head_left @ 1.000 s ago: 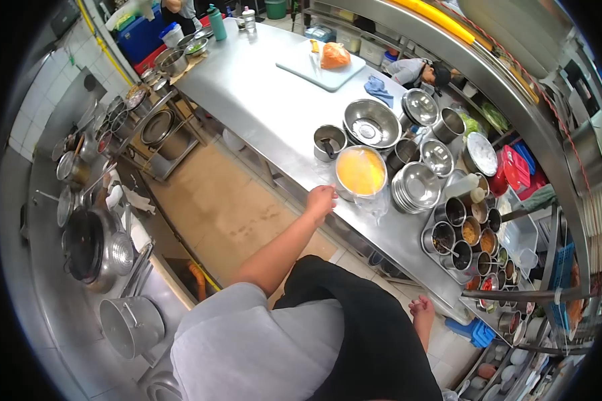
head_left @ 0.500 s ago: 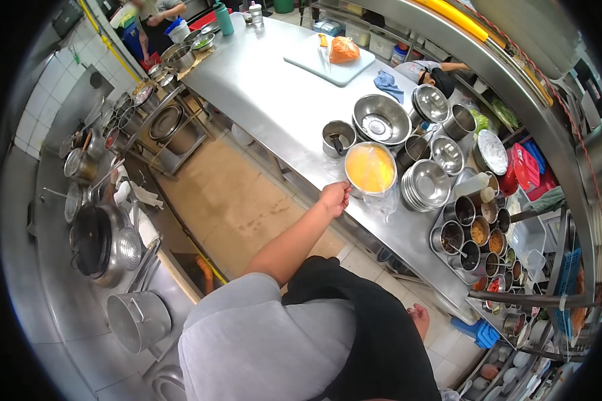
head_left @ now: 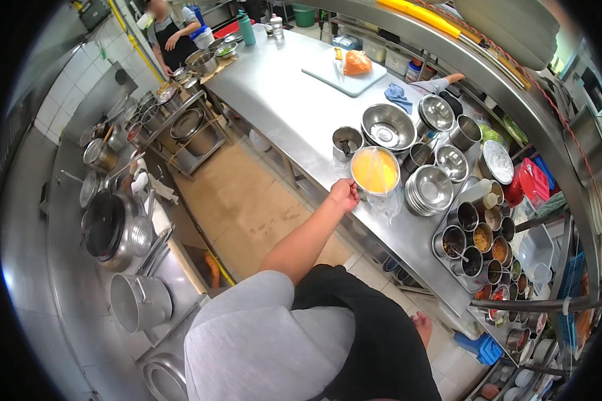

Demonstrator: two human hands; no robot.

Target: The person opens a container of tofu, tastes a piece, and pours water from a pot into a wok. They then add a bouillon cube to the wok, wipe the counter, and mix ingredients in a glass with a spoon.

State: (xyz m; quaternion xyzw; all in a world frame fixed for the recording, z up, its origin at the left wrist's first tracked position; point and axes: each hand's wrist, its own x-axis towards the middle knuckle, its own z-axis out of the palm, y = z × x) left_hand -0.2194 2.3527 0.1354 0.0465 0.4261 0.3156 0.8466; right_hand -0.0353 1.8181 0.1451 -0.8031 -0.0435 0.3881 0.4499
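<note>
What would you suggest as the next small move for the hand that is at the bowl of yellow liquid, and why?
Probably grip the rim firmly before moving anything. The left hand only meets the near edge of the bowl of yellow liquid, which looks quite full and sits tight among other steel bowls, so a jerk could spill it.

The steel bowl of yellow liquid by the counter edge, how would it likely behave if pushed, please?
The steel bowl looks nearly full, so probably heavy and prone to slosh. On the smooth steel counter it would likely slide rather than tip. The left hand touches its rim.
</note>
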